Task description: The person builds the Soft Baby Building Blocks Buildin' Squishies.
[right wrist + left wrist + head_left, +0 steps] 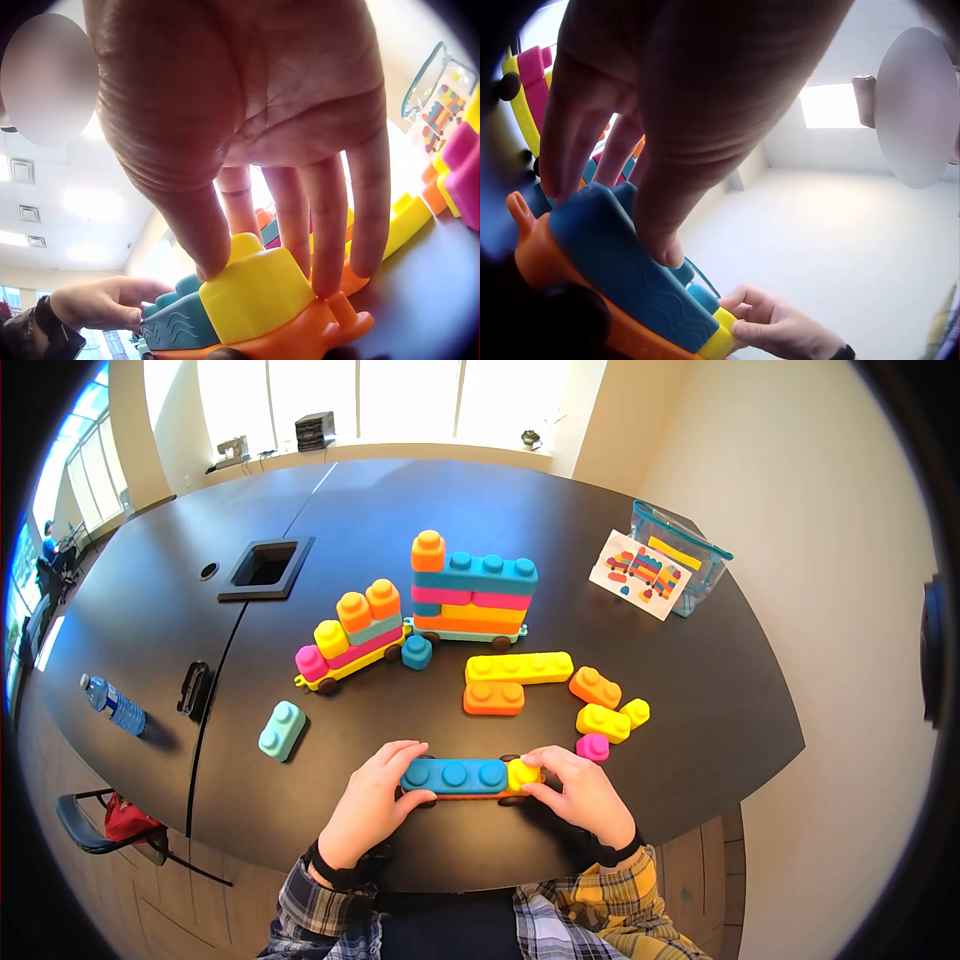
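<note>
A long blue block [455,775] and a small yellow block [521,774] sit end to end on an orange wheeled base [279,346] near the table's front edge. My left hand [370,800] grips the blue block's left end, thumb on the near side and fingers on the far side. At the other end, my right hand [588,795] pinches the yellow block between thumb and fingers. The left wrist view shows an orange loop at the base's end and a dark wheel [574,322] beneath. Much of the base is hidden from above by the blocks.
Beyond stand two joined block wagons [470,622]. Loose blocks lie around: a long yellow one [520,668], an orange one [494,698], several at right, a pale teal one [283,731]. A picture card [640,574] leans on a clear bag; a water bottle [115,705] stands left.
</note>
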The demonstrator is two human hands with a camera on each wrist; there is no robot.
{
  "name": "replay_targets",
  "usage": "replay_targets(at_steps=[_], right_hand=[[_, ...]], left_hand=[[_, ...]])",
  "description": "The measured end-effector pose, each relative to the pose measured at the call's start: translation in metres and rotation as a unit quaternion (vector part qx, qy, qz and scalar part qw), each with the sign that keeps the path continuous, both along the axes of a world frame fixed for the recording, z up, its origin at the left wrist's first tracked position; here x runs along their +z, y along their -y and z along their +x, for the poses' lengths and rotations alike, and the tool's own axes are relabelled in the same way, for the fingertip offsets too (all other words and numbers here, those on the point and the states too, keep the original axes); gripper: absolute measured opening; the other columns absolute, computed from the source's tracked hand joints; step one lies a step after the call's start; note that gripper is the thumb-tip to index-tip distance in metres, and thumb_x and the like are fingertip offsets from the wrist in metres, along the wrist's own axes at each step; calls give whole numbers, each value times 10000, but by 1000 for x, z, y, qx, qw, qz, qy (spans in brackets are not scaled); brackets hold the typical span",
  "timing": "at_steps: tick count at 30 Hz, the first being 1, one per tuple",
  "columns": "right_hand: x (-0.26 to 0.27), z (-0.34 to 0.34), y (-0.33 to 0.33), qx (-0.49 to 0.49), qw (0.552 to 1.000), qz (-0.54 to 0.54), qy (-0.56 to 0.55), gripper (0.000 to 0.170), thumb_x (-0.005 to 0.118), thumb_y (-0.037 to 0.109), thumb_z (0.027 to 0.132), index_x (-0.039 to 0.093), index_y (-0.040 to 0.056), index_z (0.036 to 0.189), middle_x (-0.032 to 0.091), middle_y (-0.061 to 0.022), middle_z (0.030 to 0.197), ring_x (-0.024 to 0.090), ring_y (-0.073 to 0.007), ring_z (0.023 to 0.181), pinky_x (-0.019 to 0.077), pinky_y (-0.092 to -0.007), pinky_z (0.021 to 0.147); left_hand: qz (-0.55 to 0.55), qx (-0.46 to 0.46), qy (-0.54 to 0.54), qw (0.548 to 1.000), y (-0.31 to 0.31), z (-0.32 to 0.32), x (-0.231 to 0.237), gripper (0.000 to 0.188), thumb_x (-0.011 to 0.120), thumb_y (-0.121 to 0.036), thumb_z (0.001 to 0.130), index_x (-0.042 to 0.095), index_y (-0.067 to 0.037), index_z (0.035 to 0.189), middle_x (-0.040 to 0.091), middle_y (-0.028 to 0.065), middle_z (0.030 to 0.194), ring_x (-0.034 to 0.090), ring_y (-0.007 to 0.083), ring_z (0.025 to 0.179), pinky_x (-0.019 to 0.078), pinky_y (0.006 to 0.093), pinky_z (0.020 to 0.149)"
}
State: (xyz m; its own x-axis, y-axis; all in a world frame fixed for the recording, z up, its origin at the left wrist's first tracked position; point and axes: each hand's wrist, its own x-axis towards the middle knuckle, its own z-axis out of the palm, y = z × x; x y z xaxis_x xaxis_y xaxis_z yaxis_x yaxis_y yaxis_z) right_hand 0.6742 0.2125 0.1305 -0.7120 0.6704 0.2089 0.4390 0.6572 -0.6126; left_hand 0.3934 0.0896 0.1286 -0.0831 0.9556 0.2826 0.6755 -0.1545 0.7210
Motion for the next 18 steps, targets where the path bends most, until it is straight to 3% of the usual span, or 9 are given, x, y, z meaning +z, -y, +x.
replay_targets(at_steps=[5,11,14,16,18], right_hand=[[2,-2,1,-2,1000,-18,-3,309,790,188,937,671,55,1189,724,-105,1144,752,-290,907,601,-371,805],[1,-1,1,-8,1000,-11,-15,299,796,176,932,675,51,1175,729,-104,1141,751,-290,908,603,-367,813],[8,2,-4,-6,999,-36,14,330,803,213,931,682,50,1192,726,-117,1147,741,-308,964,597,-382,848],[21,4,-16,61,995,-67,51,362,811,189,923,692,25,1223,716,-137,1180,705,-313,1081,564,-386,948],[30,1,-31,54,996,-3,74,381,797,266,932,699,36,1220,716,-142,1161,693,-340,1089,557,-410,958]], left_hand=[[-55,-3,16,998,2,-6,-2,428,852,-102,858,682,-11,1240,696,142,1198,715,337,1042,601,387,918],[-42,-6,24,999,1,-6,-7,395,839,-87,873,680,-3,1224,698,140,1201,721,332,1038,610,380,892],[-54,-4,34,998,1,-5,-5,387,837,-97,880,682,-4,1222,697,140,1206,721,333,1044,609,382,901],[-60,-7,22,998,1,-9,-7,425,852,-107,867,675,-12,1242,695,140,1211,719,328,1054,609,384,906],[-68,-12,11,998,1,-8,-7,464,867,-118,854,669,-19,1262,692,140,1216,718,324,1064,608,385,911]])
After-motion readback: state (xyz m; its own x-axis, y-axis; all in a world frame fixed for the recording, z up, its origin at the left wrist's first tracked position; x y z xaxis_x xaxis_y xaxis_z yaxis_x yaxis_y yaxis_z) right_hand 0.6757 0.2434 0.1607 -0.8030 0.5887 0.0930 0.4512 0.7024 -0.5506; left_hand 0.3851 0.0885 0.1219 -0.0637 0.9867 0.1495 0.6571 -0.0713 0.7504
